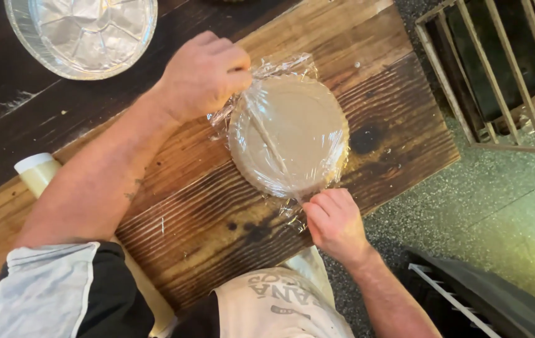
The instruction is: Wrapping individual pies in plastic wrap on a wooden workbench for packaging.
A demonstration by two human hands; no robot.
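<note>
A round pale dough-coloured disc in a pan point(289, 134) lies on the wooden table point(399, 69), covered with clear plastic wrap point(280, 66). My left hand point(205, 75) pinches the wrap at the disc's far left edge, fingers closed on the film. At the near edge of the disc, my right hand point(335, 222) has its fingertips pressing on the crinkled wrap. A crease in the film runs across the disc between both hands.
An empty round foil pan point(82, 34) sits at the table's far left. A pale cylindrical roll point(37, 172) pokes out under my left forearm. Past the table's right edge are a speckled floor, a metal rack point(499, 75) and a dark bin point(480, 294).
</note>
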